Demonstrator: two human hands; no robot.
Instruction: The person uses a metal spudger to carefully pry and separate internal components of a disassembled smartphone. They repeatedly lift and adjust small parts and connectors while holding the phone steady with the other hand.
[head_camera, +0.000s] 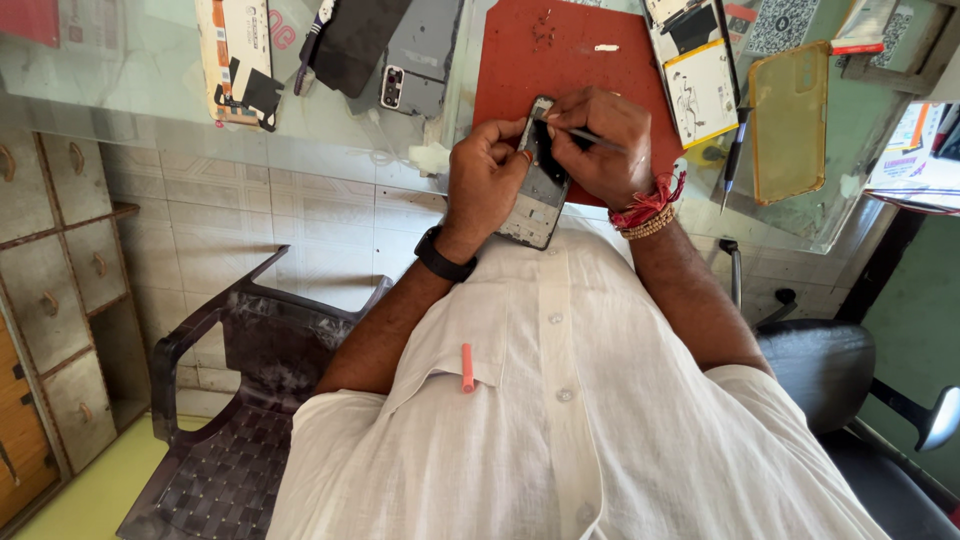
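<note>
The opened phone (540, 190) is largely covered by the left hand (487, 175) at 9 o'clock and the right hand (600, 145) at 3 o'clock; its top edge and inner parts are too small to tell. The tip of the thin tool (590, 137) is hidden where it meets the phone. The yellow case (790, 120), at 3 o'clock, blurs through the glass desk (150, 90). The red mat (560, 60) is cut by the top edge. The office chair (830, 370), at 4 o'clock, is cut by the right edge.
</note>
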